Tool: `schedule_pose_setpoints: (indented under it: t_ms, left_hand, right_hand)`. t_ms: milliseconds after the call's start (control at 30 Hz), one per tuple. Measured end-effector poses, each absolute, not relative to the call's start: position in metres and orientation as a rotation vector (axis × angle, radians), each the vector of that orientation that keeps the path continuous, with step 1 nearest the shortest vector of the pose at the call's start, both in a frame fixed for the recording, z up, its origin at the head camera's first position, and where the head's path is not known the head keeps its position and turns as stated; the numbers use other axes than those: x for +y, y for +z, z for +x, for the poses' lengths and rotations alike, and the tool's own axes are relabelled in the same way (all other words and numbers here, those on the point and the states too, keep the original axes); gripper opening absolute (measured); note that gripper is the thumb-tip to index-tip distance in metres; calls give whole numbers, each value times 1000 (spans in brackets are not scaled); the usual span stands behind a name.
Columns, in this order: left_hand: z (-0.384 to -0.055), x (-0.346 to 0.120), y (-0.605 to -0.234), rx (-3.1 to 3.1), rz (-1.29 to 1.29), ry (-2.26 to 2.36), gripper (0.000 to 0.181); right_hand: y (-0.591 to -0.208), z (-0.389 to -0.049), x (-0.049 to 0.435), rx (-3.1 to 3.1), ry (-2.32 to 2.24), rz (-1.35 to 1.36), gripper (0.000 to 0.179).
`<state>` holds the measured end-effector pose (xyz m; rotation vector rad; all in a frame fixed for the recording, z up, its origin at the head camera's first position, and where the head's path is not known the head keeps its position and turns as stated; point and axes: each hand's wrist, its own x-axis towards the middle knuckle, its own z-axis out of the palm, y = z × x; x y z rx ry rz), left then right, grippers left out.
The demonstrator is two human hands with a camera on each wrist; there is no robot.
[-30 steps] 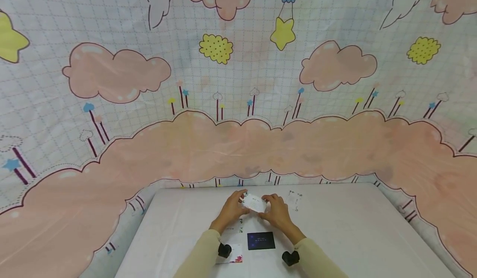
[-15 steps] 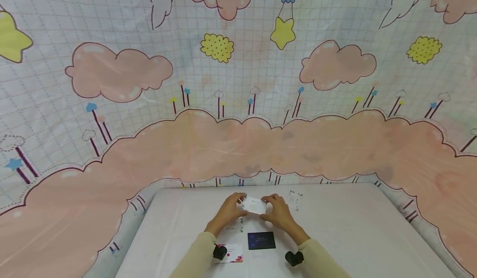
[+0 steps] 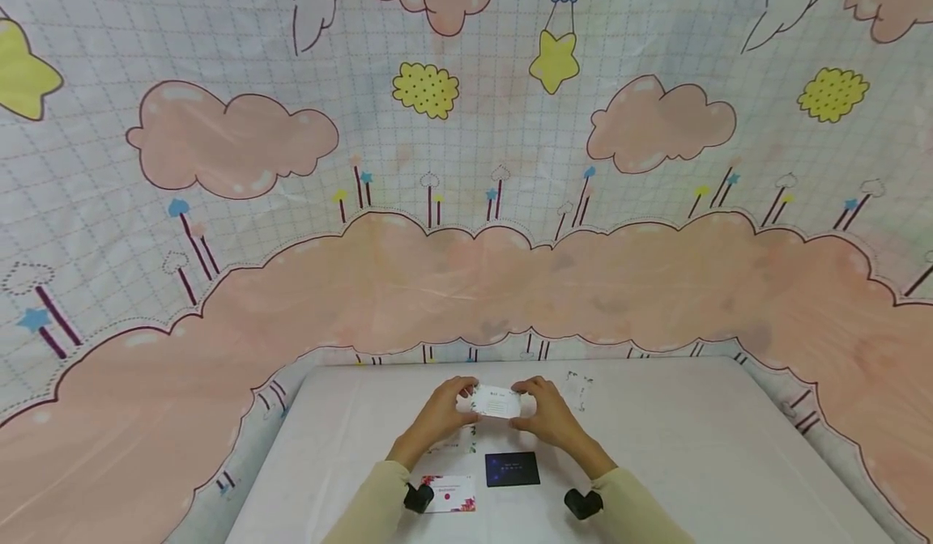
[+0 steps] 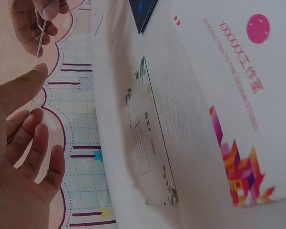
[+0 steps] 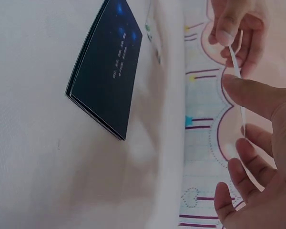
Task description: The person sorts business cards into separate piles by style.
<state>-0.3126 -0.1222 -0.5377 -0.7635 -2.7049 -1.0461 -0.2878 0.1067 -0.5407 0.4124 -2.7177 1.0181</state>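
Note:
A white business card (image 3: 496, 402) with small dark print is held up over the table between both hands. My left hand (image 3: 437, 413) pinches its left end between thumb and fingers. At the opposite end my right hand (image 3: 550, 419) grips it the same way. Both wrist views show the card edge-on as a thin white line. Below the hands lies a stack of dark blue cards (image 5: 107, 67). Left of that stack is a white card with pink and red print (image 4: 229, 95). Behind it, partly covered by the left arm in the head view, lies a green-leaf card (image 4: 150, 143).
Another pale card with a leafy border (image 3: 579, 392) lies farther back, right of the right hand. The white tabletop (image 3: 700, 447) runs back to a hanging cloth (image 3: 466, 285) printed with clouds and stars. Black wrist mounts (image 3: 583, 503) sit over the sleeves.
The held card has turned to lie straighter and face the head camera more. Both forearms have spread outward slightly, uncovering more of the pink-printed card. The cards on the table have stayed put.

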Motion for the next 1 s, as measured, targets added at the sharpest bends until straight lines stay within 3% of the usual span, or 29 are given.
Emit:
schedule_pose_setpoints:
  t_ms: [1000]
  left_hand:
    - [-283,-154,-541,-2699,-746,-1040,54]
  right_hand:
    - [-541,-276,91,-2693,1125,539,53]
